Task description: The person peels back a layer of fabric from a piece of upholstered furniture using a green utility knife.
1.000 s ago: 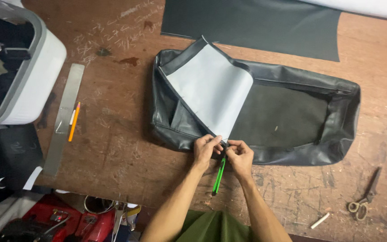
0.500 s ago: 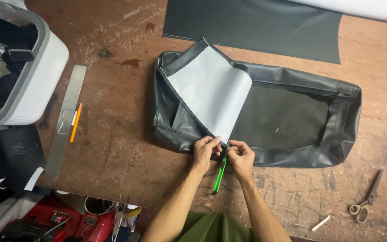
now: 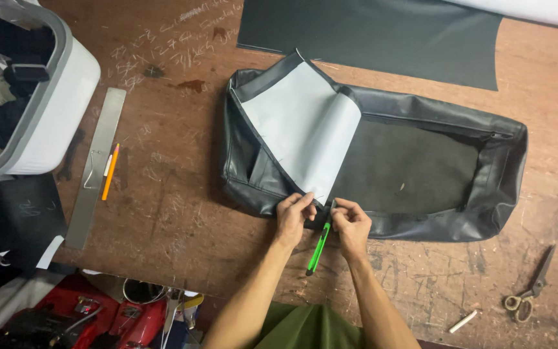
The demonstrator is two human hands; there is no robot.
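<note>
Lying flat on the worn wooden counter (image 3: 163, 220), the black leatherette cover (image 3: 414, 168) spread away from both hands, its puckered, glossy rim framing a duller dark panel, while a pale grey flap (image 3: 298, 132) folded back across its left half. The left hand (image 3: 294, 216) pinched the lower corner of that flap against the cover's near edge, fingers closed on the material. Just beside it, the right hand (image 3: 351, 223) pressed on the same edge with its grip clenched around a green-handled tool (image 3: 318, 249), whose handle ran back toward the person's body between the two wrists. Beyond the cover, a flat sheet of dark material (image 3: 369, 32) lay on the counter. Well to the left of the hands a long metal ruler (image 3: 96, 168) rested with an orange pencil (image 3: 110, 171) beside it, and farther left stood a white bin with a grey rim (image 3: 53, 110) holding dark items. Well to the right of the hands lay a pair of scissors (image 3: 529, 287) and a small white stick of chalk (image 3: 463, 321). Chalk scribbles and scratches marked the brown surface, and below the near edge red objects (image 3: 98, 317) showed.
</note>
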